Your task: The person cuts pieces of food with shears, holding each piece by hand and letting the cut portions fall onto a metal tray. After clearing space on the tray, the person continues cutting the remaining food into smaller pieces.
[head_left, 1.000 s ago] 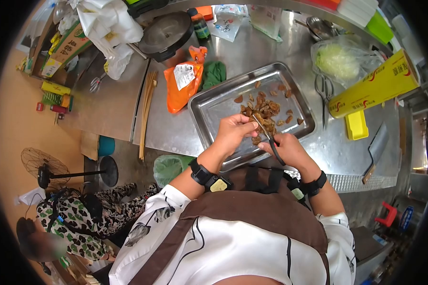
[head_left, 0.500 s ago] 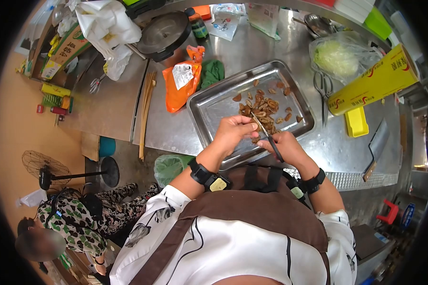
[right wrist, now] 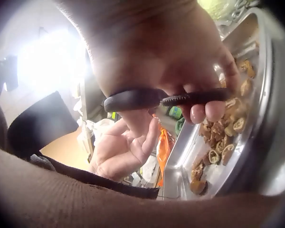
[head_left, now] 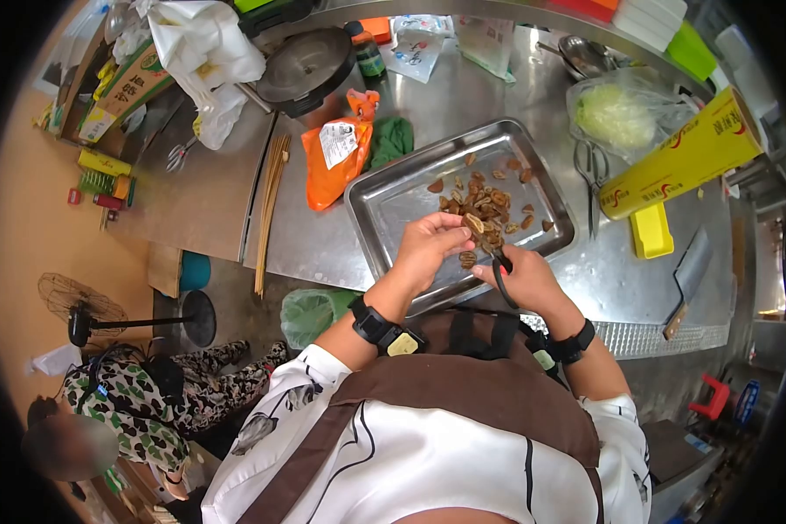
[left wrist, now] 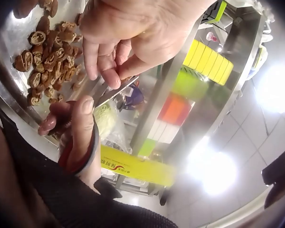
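Over the steel tray point(head_left: 384, 192), my left hand point(head_left: 428, 249) pinches a small brown piece point(head_left: 472, 224) between thumb and fingertips, its pale layered side showing. My right hand point(head_left: 533, 278) grips scissors point(head_left: 501, 284) by their black handles, thumb through one loop point(right wrist: 135, 99) and fingers at the other. In the left wrist view a metal blade point(left wrist: 115, 91) runs up to the left fingertips. Several similar brown, hollow, curled pieces point(head_left: 489, 199) lie heaped in the tray, with a few scattered toward its right side.
Left of the tray are an orange bag point(head_left: 330, 179), a green cloth-like bundle point(head_left: 393, 141) and long thin sticks point(head_left: 271, 210). To the right lie another pair of scissors point(head_left: 592, 170), a yellow box point(head_left: 681, 157), a yellow tray point(head_left: 651, 231) and a cleaver point(head_left: 692, 266). A lidded pot point(head_left: 306, 70) stands behind.
The scissors' blades stretched long across the pieces earlier; now they show shorter and the black handle loop looks wider. The pale side of the pinched piece has come into view.
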{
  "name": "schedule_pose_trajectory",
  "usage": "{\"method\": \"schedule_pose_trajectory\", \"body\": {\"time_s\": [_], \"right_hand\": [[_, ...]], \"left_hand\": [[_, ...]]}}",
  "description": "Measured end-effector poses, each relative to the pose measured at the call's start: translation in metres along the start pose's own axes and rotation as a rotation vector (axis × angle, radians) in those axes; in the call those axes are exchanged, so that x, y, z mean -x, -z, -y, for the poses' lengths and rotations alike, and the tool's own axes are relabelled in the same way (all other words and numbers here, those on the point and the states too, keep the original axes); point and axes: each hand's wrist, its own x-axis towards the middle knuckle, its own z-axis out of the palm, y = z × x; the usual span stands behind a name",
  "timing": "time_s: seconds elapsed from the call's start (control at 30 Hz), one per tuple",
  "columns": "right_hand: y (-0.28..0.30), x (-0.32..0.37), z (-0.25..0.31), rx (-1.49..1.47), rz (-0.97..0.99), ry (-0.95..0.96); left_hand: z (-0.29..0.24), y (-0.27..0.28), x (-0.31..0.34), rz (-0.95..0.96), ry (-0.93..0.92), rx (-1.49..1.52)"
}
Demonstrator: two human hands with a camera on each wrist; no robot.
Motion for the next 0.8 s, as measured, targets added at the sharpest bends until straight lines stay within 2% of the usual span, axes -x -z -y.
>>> {"method": "schedule_pose_trajectory", "body": {"time_s": [0.2,0.6,0.8], "right_hand": [[-0.003,0.004,0.003,0.082,-0.064,0.065],[-0.003,0.010,-0.001,0.290,-0.021,0.119],[-0.006,0.008,-0.006,0.242,0.025,0.090]], "left_hand": [[0.002,0.000,0.001,0.006,-0.012,0.014],[0.004,0.006,0.002,0.021,0.034,-0.070],[0.005,0.012,-0.001,0.023,0.050,-0.083]]}}
